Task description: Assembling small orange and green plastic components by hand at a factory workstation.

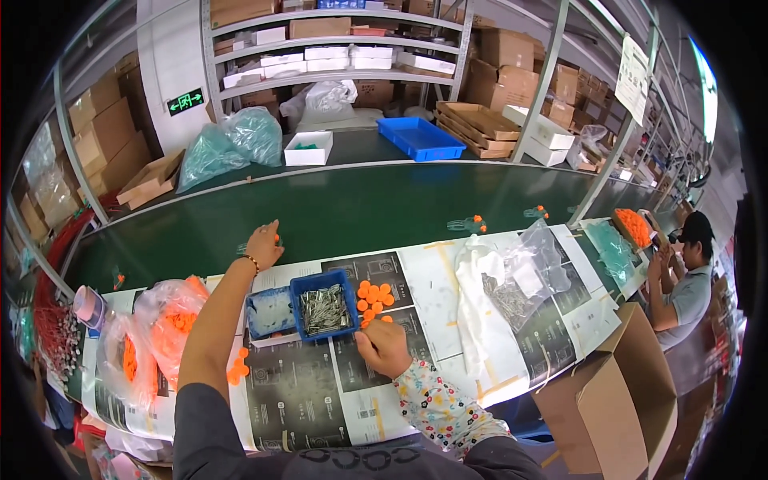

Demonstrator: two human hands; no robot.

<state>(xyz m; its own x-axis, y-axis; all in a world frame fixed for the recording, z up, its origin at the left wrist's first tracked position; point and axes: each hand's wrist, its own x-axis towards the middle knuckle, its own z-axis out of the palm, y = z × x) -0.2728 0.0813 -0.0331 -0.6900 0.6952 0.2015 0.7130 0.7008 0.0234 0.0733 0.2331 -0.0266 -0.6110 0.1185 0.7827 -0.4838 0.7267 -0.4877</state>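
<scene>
I see a factory workshop, apparently a small-parts assembly line. A long green belt (360, 196), which looks like a conveyor, crosses the scene, with green-and-orange clips (468, 225) spaced along it. On the near side runs a paper-covered bench (300, 412) bearing loose orange discs (374, 298) and a blue bin (352, 280) of small metal parts (324, 309). Beyond, I find metal shelving (340, 81) and stacked cardboard boxes (512, 48) — storeroom style — and at far right, a co-worker (690, 276) beside the line.
</scene>
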